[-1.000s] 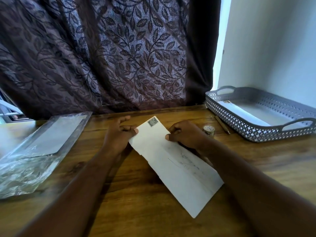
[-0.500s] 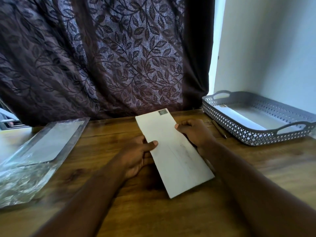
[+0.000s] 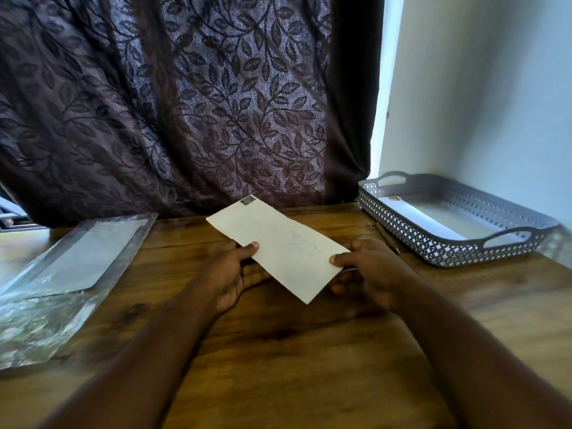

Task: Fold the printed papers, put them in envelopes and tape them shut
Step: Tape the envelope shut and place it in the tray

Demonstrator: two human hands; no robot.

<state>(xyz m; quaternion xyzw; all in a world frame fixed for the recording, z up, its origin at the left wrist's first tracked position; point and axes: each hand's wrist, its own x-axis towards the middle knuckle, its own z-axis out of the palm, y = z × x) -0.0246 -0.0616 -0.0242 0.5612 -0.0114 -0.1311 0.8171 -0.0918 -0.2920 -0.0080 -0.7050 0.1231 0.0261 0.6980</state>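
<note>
Pinching a long white paper envelope (image 3: pixel 280 247) in my left hand (image 3: pixel 227 274) and right hand (image 3: pixel 368 269), stamped end toward upper left.

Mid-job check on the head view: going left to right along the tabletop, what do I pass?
clear plastic packet → left hand, gripping the left edge → envelope, held above the table → right hand, gripping the right end → grey tray by the wall.
</note>
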